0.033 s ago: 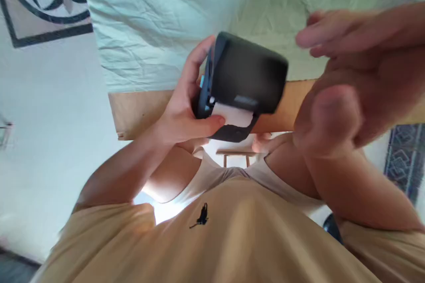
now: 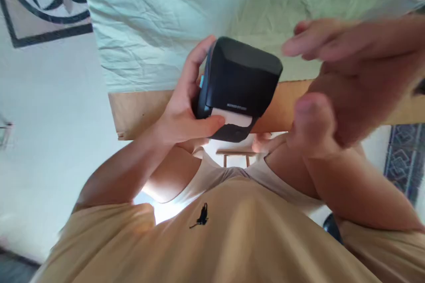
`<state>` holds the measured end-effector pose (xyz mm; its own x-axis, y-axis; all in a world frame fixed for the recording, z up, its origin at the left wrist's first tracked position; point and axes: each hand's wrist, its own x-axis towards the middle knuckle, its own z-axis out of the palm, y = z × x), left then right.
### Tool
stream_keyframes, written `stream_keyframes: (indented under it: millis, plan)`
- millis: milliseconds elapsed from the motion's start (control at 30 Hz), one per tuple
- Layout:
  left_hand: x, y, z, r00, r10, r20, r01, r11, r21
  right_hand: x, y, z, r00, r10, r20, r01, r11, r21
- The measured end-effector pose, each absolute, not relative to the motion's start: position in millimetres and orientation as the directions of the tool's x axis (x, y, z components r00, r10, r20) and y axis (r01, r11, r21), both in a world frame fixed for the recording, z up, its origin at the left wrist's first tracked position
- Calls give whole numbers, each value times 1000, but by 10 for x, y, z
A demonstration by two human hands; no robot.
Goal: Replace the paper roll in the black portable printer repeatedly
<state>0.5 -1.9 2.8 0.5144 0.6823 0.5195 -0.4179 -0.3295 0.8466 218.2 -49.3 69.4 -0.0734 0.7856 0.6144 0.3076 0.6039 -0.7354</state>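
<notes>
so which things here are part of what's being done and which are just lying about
In hand:
black portable printer, gripped by the left hand
white paper strip poking out of it
(right hand open, nearby)

Just lying about:
pale green cloth over the wooden table
white cylinder, partly out of frame
patterned mat

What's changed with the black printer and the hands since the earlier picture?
The lid has swung down onto the black printer and now looks shut. The right hand has shifted left, nearer the printer, without gripping it. Nothing was newly grasped or released: the left hand still holds the printer, its thumb at the paper strip.
</notes>
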Motion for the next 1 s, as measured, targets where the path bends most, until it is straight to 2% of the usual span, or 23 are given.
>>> stream_keyframes:
  millis: [100, 200, 300, 433, 667, 800, 900, 1000]
  plan:
    - [11, -71, 108, 541, 708, 454, -389, -268, 882, 2096, -375, 583, -96, 679, 727, 301, 717, -629]
    - [-4, -103, 175, 584, 713, 387, -380, -182, 907, 2102, -350, 560, -233, 726, 647, 423, 675, -605]
    - [-33, -113, 222, 599, 728, 334, -353, -134, 926, 2132, -372, 584, -321, 747, 582, 472, 659, -586]
    - [-52, -140, 291, 595, 742, 309, -352, -105, 930, 2131, -393, 616, -341, 755, 559, 486, 651, -583]
    - [-52, -228, 434, 583, 797, 159, -216, -36, 976, 2132, -380, 614, -338, 732, 591, 433, 679, -593]
    - [-53, -194, 383, 602, 756, 256, -272, -107, 956, 2148, -367, 589, -377, 722, 580, 406, 691, -597]
    - [-51, -142, 302, 655, 687, 315, -338, -107, 935, 2154, -360, 563, -372, 754, 541, 355, 654, -668]
    - [-43, -123, 230, 650, 686, 326, -380, -78, 922, 2153, -346, 522, -340, 793, 505, 319, 603, -731]
